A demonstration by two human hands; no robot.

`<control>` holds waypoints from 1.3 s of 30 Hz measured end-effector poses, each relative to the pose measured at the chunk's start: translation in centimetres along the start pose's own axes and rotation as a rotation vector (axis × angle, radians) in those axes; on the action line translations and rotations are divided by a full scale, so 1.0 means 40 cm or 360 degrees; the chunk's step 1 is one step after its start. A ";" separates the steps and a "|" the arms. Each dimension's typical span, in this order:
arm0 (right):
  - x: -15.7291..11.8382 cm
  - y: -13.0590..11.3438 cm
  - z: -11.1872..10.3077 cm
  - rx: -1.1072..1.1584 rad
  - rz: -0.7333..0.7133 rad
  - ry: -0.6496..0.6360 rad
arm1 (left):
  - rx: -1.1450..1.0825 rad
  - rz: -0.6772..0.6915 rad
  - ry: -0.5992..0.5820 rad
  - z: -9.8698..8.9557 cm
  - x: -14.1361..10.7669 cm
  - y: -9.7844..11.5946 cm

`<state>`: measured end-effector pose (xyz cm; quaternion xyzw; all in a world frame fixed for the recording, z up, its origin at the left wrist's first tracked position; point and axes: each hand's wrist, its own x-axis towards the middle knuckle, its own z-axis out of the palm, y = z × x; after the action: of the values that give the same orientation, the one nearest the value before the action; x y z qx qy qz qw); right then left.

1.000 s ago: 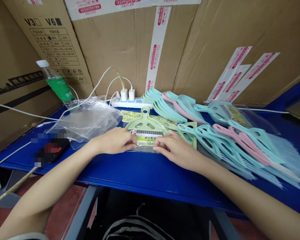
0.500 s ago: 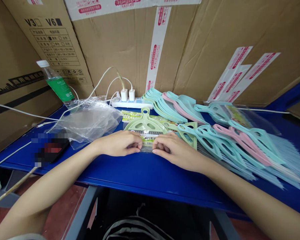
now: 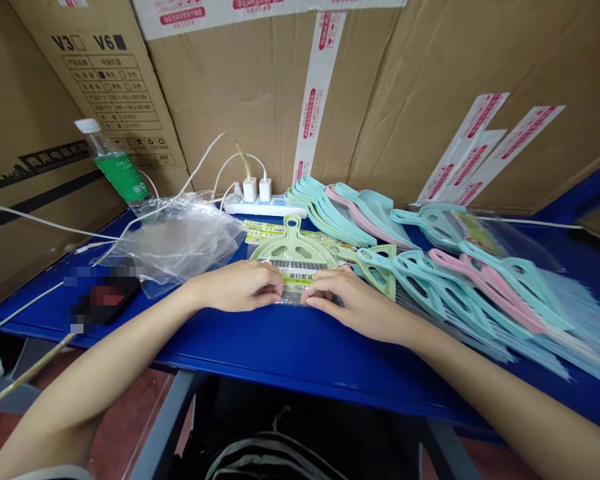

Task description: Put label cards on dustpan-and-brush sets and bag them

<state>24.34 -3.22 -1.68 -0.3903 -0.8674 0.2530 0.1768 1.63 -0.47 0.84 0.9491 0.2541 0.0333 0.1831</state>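
And the hands have drawn closer together than a second ago! The left hand (image 3: 237, 287) has slid inward along the near edge of the clear bag (image 3: 292, 298), the right hand (image 3: 353, 293) barely shifting, and the label (image 3: 300, 276) shows between them.

Underneath, a blue table (image 3: 280, 347), backed by tall cardboard (image 3: 240, 87) with strips of printed tape. A power strip (image 3: 275, 209) sits against it, two white chargers plugged in. Over on the left, a bottle (image 3: 123, 175) with a green label and a crumpled heap of clear plastic (image 3: 185, 233); to the right, blue and pink brushes (image 3: 440, 287) fanned out, with stacked dustpans (image 3: 325, 213) behind. Reddish floor (image 3: 135, 407) below.

Now the centre: the green dustpan (image 3: 295, 248) lies flat in that bag, handle pointing away, just beyond the hands and between them. Fingers curled, thumbs in, both hands pinch the bag's near edge, knuckles up, a small gap separating them!
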 end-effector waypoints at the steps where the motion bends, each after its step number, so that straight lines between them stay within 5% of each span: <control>1: 0.000 0.001 0.001 0.0003 -0.0005 0.0006 | 0.0011 0.0001 -0.0001 0.000 0.001 0.000; 21: 0.004 0.003 0.005 -0.0047 -0.0055 0.0073 | 0.0030 -0.0190 0.0002 -0.002 0.002 -0.001; 39: 0.002 0.004 0.010 -0.0100 -0.0047 0.0079 | 0.0083 -0.0101 0.0043 0.001 0.000 -0.007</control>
<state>24.17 -3.19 -2.09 -0.3889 -0.8759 0.2132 0.1898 1.50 -0.26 0.68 0.9445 0.2872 0.0336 0.1559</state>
